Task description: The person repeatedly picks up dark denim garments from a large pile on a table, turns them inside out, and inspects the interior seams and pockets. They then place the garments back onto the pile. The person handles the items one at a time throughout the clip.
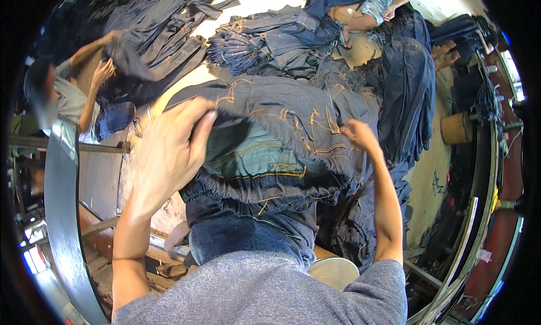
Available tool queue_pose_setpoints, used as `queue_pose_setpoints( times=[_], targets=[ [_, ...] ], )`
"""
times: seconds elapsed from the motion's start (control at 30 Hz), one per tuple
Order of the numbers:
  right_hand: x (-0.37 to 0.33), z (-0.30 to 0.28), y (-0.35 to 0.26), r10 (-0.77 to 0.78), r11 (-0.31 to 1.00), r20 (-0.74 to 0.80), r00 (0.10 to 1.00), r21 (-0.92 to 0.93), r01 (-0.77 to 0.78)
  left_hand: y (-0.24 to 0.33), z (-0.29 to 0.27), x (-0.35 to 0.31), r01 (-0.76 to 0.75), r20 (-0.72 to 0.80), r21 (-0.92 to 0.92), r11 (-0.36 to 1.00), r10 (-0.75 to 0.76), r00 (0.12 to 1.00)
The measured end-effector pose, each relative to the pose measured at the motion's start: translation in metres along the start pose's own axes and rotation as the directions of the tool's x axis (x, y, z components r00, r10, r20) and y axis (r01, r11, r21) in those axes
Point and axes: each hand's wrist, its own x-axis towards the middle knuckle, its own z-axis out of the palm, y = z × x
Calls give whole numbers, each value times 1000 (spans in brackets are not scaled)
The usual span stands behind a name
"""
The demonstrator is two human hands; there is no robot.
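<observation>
Dark-grey, frayed-edged denim garment (276,102) lies between the left hand (172,139), pinching its left edge, and right hand (362,136), its grip unclear.

You are in a clothes workshop: big heaps of denim (409,94) lie around, and another person (70,102) handles dark cloth (163,37).

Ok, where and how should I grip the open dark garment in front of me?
Pinch the near rim of the garment, probably from your side: it bunches into a thick ridge facing you, with the opening gaping just beyond.
</observation>
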Motion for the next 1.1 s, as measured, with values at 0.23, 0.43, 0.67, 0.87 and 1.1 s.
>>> queue_pose_setpoints(
  times=[0.23,0.43,0.67,0.87,1.1],
  targets=[
    [-42,-190,-180,-267,746,-319,909,528,405,-5,14,44,-32,-160,175,984,61,985],
    [-56,-199,-291,-476,828,-229,849,208,521,-4,20,70,-18,-177,214,977,57,983],
    [20,-197,-266,-311,904,-426,850,143,403,12,12,63,-278,-415,172,945,326,850],
    [23,-308,-132,-94,966,-830,550,58,252,-1,-3,30,-283,-251,20,959,278,927],
    [-185,-397,-4,67,975,-998,-13,68,-211,-26,15,-11,-137,379,-185,973,199,904]
  ],
)
